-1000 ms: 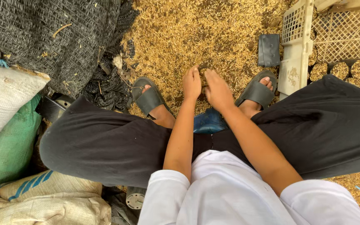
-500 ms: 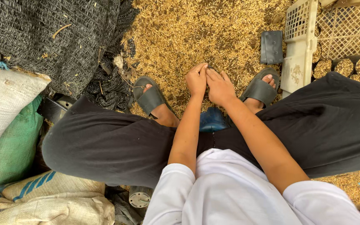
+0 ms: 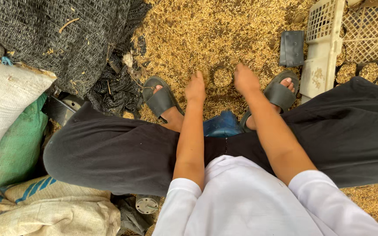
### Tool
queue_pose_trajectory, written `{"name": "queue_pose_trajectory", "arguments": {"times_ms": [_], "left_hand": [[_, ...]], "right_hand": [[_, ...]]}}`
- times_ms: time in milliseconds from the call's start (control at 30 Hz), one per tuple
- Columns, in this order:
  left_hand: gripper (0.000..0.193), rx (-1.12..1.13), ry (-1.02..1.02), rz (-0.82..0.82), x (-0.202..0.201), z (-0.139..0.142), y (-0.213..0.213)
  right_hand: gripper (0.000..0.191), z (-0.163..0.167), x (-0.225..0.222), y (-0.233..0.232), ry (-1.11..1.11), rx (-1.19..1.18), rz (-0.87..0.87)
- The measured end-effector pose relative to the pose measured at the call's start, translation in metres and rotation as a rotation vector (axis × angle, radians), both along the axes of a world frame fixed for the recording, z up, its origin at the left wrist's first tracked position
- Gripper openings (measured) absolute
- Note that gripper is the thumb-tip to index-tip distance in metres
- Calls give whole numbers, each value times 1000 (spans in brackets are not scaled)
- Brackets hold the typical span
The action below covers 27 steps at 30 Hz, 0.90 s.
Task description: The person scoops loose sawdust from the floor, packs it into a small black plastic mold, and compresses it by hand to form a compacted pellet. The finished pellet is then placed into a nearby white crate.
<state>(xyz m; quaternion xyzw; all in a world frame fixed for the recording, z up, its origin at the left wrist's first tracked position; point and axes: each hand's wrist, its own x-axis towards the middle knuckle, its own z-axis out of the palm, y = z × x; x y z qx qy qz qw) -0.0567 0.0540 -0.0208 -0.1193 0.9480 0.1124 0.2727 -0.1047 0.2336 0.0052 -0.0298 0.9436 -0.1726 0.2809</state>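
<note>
I sit with legs apart over a floor of golden rice husk (image 3: 206,30). A small round pot (image 3: 222,77) packed with husk stands on the ground between my feet. My left hand (image 3: 196,88) is just left of the pot, fingers pinched downward with a bit of husk at the tips. My right hand (image 3: 246,80) is just right of the pot, knuckles up and fingers curled under, so its grip is hidden. Neither hand covers the pot.
Grey sandals (image 3: 160,98) are on my feet, with a blue stool (image 3: 222,124) beneath me. Black netting (image 3: 57,39) and filled sacks (image 3: 5,96) lie on the left. A black flat case (image 3: 292,48), a white plastic crate (image 3: 324,48) and rows of filled pots (image 3: 364,71) lie on the right.
My hands were pressed together over the pot. They have since moved apart to either side, uncovering the pot's husk-filled top.
</note>
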Motion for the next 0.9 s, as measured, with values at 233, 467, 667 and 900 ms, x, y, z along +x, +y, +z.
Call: {"name": "queue_pose_trajectory", "arguments": {"times_ms": [233,467,667,900], "left_hand": [[19,197,-74,-81,12,-26,30],[22,579,-512,-113,-6,3,-6],[12,701,-181,100,-35,19,6],[36,424,222,153,-34,28,4]], "right_hand": [[47,-42,67,-42,-293,-183,-137],[30,-30,49,-16,-781,-585,-204],[23,1,-2,15,-257,-452,-32],[23,2,-14,25,-144,-309,9]]}}
